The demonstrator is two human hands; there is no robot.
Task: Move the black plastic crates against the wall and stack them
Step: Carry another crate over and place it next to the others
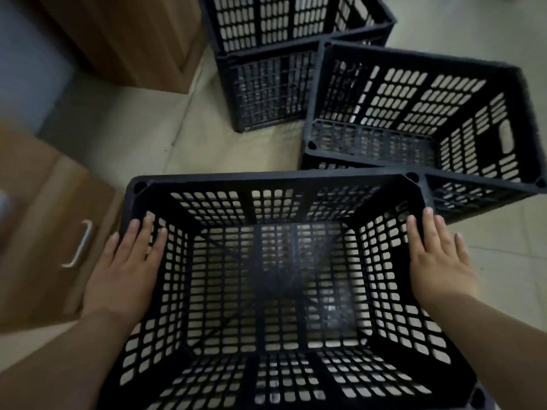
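A black perforated plastic crate [275,179] fills the lower middle of the head view, its mouth facing up at me. My left hand [127,267] lies flat on its left rim, fingers stretched inward. My right hand [438,261] lies flat on its right rim in the same way; both thumbs are hidden. Just beyond, to the right, a second black crate [414,56] sits tilted on top of a lower crate [322,165]. Farther back, a stack of two black crates [266,93] stands against wooden furniture.
A brown wooden cabinet [133,45] stands at the upper left. Close on my left is a wooden door or drawer front [38,220] with a metal handle [80,244]. Beige floor tiles [165,137] lie between the cabinet and the crates.
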